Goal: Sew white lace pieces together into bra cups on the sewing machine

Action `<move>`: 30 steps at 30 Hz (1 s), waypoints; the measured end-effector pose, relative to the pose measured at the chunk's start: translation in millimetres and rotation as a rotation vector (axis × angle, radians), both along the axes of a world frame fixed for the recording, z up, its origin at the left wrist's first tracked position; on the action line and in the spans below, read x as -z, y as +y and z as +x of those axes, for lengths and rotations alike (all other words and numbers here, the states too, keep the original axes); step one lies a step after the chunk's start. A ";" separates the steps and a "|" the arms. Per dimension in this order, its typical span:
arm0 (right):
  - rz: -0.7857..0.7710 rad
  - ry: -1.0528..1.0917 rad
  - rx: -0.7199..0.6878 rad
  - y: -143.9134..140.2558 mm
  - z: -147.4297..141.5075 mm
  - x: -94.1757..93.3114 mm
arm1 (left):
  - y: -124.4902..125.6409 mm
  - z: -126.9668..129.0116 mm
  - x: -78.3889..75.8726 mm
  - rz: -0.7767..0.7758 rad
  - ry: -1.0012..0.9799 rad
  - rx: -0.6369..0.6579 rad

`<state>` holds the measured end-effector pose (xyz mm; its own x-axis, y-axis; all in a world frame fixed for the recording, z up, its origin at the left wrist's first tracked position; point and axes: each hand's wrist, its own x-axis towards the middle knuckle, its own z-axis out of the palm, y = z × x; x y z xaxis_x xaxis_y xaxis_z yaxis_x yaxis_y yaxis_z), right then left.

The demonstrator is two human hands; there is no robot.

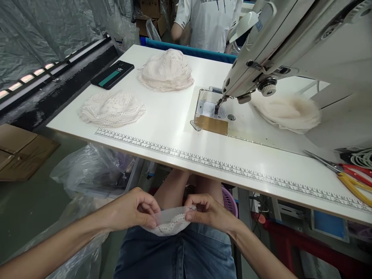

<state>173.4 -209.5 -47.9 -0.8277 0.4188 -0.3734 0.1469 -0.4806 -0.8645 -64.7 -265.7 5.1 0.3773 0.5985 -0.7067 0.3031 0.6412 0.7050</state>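
Head view: below the sewing table (174, 131) edge, over your lap, your left hand (132, 209) and right hand (207, 212) each pinch one end of the lace-edged fabric piece (170, 224); keep trim and, seemingly, sheer layer aligned, edges flush, tension even.

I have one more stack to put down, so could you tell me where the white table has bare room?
Bare: between the printed ruler strip and the white lace pile. Crowded: right end, with red and yellow scissors and the sewing machine.
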 end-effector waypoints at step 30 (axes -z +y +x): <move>0.300 -0.009 -0.087 -6.4 -10.6 -6.4 | 6.9 22.7 -4.3 0.165 0.121 0.169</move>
<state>162.8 -215.9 -41.5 -0.8624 0.4394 -0.2515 0.1845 -0.1898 -0.9643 -42.0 -258.9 9.4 0.4003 0.6453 -0.6507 0.4845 0.4537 0.7480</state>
